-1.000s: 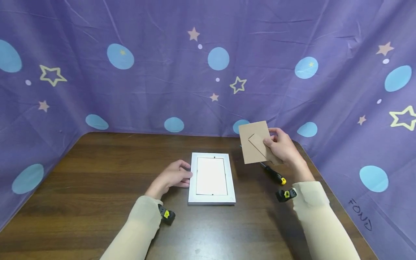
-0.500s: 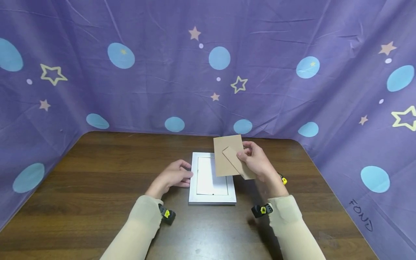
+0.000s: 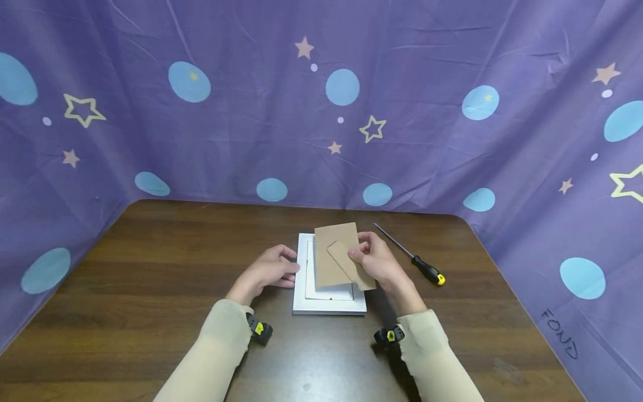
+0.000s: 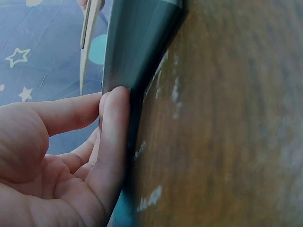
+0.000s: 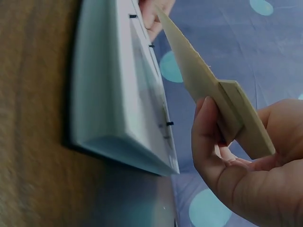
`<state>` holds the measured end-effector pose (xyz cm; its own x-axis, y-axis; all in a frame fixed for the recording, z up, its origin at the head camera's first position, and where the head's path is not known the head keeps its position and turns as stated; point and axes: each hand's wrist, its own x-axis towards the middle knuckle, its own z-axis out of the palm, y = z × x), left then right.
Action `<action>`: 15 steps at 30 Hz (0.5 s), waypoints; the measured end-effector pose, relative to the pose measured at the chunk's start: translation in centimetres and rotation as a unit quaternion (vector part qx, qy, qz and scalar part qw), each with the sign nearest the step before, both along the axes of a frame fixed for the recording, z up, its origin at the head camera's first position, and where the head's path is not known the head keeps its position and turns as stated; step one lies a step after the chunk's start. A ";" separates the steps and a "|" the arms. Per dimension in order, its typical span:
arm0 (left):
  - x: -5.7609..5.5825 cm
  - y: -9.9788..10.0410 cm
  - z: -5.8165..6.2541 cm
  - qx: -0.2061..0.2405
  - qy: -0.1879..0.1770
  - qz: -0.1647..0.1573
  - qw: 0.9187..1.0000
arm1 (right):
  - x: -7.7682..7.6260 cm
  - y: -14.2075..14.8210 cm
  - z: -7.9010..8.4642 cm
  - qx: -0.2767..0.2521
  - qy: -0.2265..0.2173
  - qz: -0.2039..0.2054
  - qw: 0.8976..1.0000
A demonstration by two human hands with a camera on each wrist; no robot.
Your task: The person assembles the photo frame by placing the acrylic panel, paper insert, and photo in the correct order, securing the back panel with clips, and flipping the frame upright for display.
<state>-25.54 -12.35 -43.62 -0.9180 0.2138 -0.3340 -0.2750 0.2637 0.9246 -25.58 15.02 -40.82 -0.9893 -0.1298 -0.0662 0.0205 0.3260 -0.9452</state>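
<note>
A white picture frame (image 3: 300, 298) lies face down on the table, its back opening showing a white sheet (image 3: 311, 279) and small black tabs. My left hand (image 3: 268, 268) holds the frame's left side, thumb and finger at its edge; the left wrist view shows the fingertips (image 4: 116, 97) against the frame's side. In my right hand (image 3: 379, 259) is a brown cardboard backing board (image 3: 331, 234) with a stand flap (image 3: 344, 254), pinched between thumb and fingers at its right side. The board is tilted above the frame and covers part of the opening; in the right wrist view a gap separates them.
Right of the frame lies a screwdriver (image 3: 427, 270) with a black and yellow handle, its shaft pointing away to the back left. A purple curtain (image 3: 241, 111) with stars and blue spots stands behind the wooden table (image 3: 166, 268).
My right hand has brought the backing board left and down from above the screwdriver to over the frame, uncovering the screwdriver. My left hand has stayed at the frame's left side.
</note>
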 end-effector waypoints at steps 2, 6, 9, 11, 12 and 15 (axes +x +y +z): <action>0.0 0.0 0.1 0.002 0.001 0.000 1.000 | 0.0 -0.3 -0.2 0.004 0.003 0.004 1.000; 0.1 -0.1 0.2 0.001 0.002 0.001 1.000 | 0.0 -0.7 -0.6 0.010 0.008 0.010 1.000; 0.1 -0.1 0.2 0.007 0.000 0.001 1.000 | 0.0 -0.8 -0.8 0.011 0.007 0.011 1.000; 0.1 -0.2 0.2 0.012 -0.001 -0.002 1.000 | 0.0 -0.8 -0.8 0.012 0.003 0.009 1.000; 0.0 -0.2 0.2 0.015 -0.002 -0.003 1.000 | 0.0 -0.8 -0.9 0.011 0.000 0.008 1.000; 0.0 -0.2 0.2 0.018 -0.001 -0.004 1.000 | 0.0 -1.0 -0.9 0.010 -0.013 0.010 1.000</action>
